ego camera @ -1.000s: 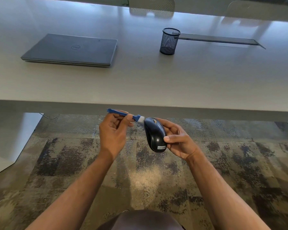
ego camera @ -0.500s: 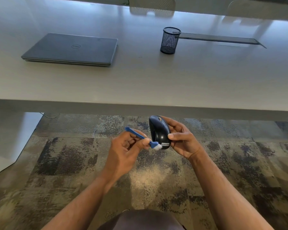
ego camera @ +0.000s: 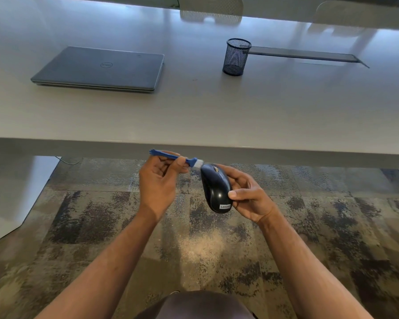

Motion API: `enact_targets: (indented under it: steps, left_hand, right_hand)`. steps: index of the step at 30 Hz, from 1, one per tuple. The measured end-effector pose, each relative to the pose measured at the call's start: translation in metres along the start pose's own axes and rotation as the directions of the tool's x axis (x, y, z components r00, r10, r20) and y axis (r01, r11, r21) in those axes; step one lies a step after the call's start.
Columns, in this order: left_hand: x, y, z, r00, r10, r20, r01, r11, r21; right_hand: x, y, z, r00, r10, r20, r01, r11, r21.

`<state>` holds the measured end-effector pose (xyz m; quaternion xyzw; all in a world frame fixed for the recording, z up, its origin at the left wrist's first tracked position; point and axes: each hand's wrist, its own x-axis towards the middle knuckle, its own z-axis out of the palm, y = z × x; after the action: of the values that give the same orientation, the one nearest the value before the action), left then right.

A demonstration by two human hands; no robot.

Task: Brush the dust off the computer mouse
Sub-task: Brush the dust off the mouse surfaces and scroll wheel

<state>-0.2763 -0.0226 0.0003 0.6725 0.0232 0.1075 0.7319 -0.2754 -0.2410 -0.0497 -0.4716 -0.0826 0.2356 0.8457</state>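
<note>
My right hand (ego camera: 249, 196) grips a black computer mouse (ego camera: 214, 187) by its sides, below the table's front edge and over the carpet. The mouse's top faces me, its wheel end points away and a white label sits at its near end. My left hand (ego camera: 158, 180) pinches a small blue brush (ego camera: 174, 157) by the handle. The brush's white bristles (ego camera: 198, 163) touch the far end of the mouse at its upper left.
A pale table (ego camera: 194, 120) spans the view above my hands. On it lie a shut grey laptop (ego camera: 101, 69) at the left, a black mesh pen cup (ego camera: 236, 56) in the middle and a long dark strip (ego camera: 304, 55) to the right. Mottled carpet (ego camera: 205, 247) lies below.
My left hand swept the brush down to the mouse's near end half a second ago, then back up to its far end. The mouse has tilted slightly in my right hand.
</note>
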Motion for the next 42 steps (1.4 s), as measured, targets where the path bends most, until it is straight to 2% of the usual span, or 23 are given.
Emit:
enact_targets:
  steps: [8,15,17,20,24,28,32,36,39,42]
  left_hand:
    - [-0.035,-0.009,0.000,0.995,0.012,0.098,-0.008,0.999,-0.038]
    - [-0.063,-0.014,-0.010,0.963,0.006,0.268,-0.009,1.000,0.008]
    - [-0.059,-0.013,-0.010,0.969,0.029,0.245,-0.027,1.000,-0.009]
    - [-0.043,-0.011,-0.007,0.990,0.060,0.129,-0.060,0.998,-0.004]
    - [-0.018,-0.014,-0.004,1.000,0.010,0.016,-0.010,1.000,0.002]
    - [-0.016,-0.011,-0.001,0.999,-0.007,0.042,0.008,1.000,0.000]
    - [-0.040,-0.014,-0.005,0.985,0.016,0.174,-0.012,1.000,-0.022]
    - [-0.063,-0.019,-0.015,0.959,0.022,0.282,-0.036,0.998,0.043]
    - [-0.059,-0.018,-0.016,0.961,0.038,0.272,-0.050,0.998,0.039]
    - [-0.038,-0.015,-0.012,0.982,0.069,0.178,-0.066,0.998,-0.025]
  right_hand:
    - [-0.003,0.003,-0.005,0.995,-0.043,-0.089,0.041,0.999,-0.024]
    - [-0.006,0.000,-0.008,0.991,-0.047,-0.126,0.043,0.999,-0.034]
    - [-0.005,0.000,-0.008,0.991,-0.044,-0.128,0.039,0.999,-0.037]
    - [-0.005,0.001,-0.006,0.992,-0.039,-0.122,0.034,0.998,-0.044]
    - [-0.004,0.001,-0.003,0.995,-0.036,-0.096,0.031,0.998,-0.053]
    - [-0.003,-0.001,-0.004,0.994,-0.038,-0.107,0.033,0.998,-0.053]
    - [-0.003,-0.004,-0.008,0.991,-0.042,-0.126,0.034,0.997,-0.063]
    - [-0.004,-0.006,-0.011,0.991,-0.038,-0.129,0.030,0.997,-0.070]
    - [-0.003,-0.004,-0.010,0.993,-0.026,-0.115,0.019,0.998,-0.063]
    - [-0.002,-0.002,-0.008,0.995,-0.017,-0.094,0.013,0.999,-0.044]
